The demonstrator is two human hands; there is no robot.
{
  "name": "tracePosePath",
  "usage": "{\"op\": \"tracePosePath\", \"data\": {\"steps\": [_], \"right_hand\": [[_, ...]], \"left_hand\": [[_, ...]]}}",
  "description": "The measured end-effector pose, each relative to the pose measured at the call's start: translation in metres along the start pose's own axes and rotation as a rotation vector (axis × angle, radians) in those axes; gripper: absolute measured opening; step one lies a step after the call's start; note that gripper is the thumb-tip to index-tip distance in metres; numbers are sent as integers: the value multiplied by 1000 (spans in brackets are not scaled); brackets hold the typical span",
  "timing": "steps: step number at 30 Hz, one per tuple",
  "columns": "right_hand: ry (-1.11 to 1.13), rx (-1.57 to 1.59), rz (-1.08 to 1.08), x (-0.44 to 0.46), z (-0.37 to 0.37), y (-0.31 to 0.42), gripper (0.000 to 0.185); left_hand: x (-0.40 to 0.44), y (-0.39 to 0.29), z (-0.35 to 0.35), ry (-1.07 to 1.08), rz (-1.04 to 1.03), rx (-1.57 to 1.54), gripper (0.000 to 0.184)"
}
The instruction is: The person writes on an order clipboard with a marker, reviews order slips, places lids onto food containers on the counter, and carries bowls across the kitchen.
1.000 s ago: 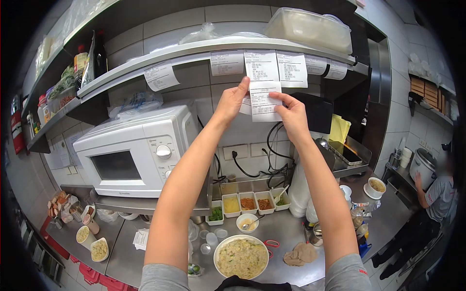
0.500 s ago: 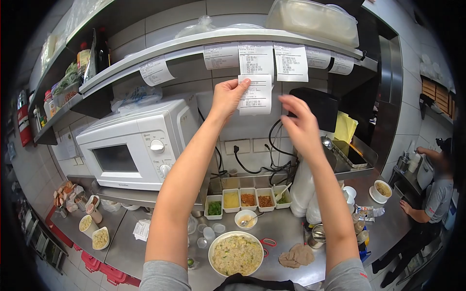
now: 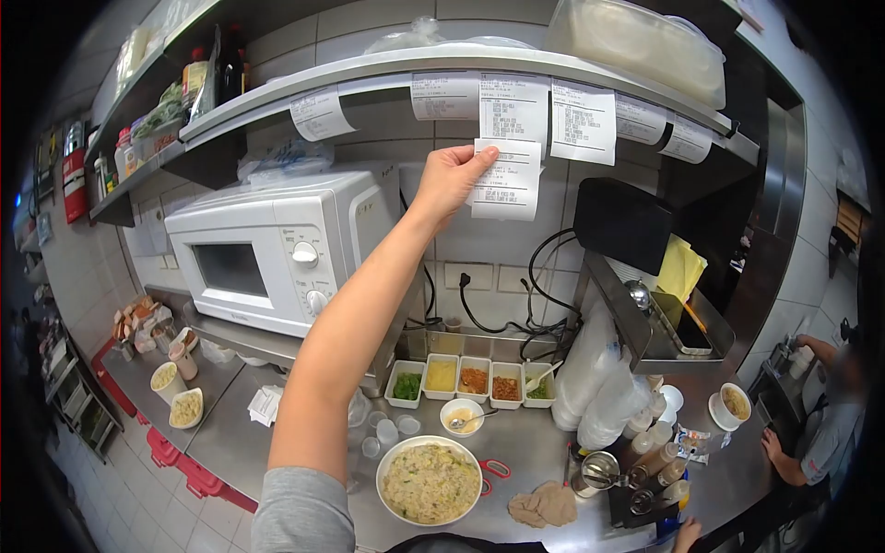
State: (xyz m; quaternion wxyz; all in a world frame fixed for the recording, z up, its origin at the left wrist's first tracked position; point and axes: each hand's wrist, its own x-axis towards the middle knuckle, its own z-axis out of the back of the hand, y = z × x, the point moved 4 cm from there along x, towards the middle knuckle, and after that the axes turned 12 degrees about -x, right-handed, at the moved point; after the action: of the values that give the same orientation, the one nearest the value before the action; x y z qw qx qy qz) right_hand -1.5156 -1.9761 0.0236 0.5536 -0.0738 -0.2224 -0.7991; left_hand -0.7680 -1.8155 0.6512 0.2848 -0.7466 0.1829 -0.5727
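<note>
My left hand pinches a printed receipt slip between thumb and fingers. The slip is held just below the shelf edge and overlaps the bottom of a hanging receipt. At the bottom edge, right of the bottle rack, a small part of my right hand shows, with its fingers too cut off and indistinct to read. Another hanging receipt is to the right of the slip.
A microwave is at the left. Below are a bowl of fried rice, red-handled scissors, a brown cloth and small topping trays. A co-worker stands at the far right.
My right hand has let go of the slip and dropped to the lower right. My left hand still holds the slip. The view has shifted, and the co-worker has changed posture.
</note>
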Motion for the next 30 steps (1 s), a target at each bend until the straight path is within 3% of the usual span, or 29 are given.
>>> {"op": "tracePosePath", "data": {"steps": [3,11,16,19,22,25,26,30], "right_hand": [[416,182,-66,-17,2,18,35],[769,494,-104,-17,55,46,48],[844,605,-128,-38,116,71,71],[783,605,-184,-36,106,58,68],[773,999,-249,-44,112,50,60],[755,1180,-311,-63,144,57,50],[807,1213,-306,-57,114,33,47],[636,1016,-317,-80,137,43,37]], "left_hand": [[0,0,-1,-5,-5,1,27],[0,0,0,3,10,28,28],[-2,-2,-4,-13,2,18,27],[-1,-1,-3,-2,-3,35,30],[1,-1,-1,5,2,42,29],[2,-1,-2,5,0,48,30],[2,-1,-3,1,3,44,30],[0,-2,-4,-4,5,24,30]]}}
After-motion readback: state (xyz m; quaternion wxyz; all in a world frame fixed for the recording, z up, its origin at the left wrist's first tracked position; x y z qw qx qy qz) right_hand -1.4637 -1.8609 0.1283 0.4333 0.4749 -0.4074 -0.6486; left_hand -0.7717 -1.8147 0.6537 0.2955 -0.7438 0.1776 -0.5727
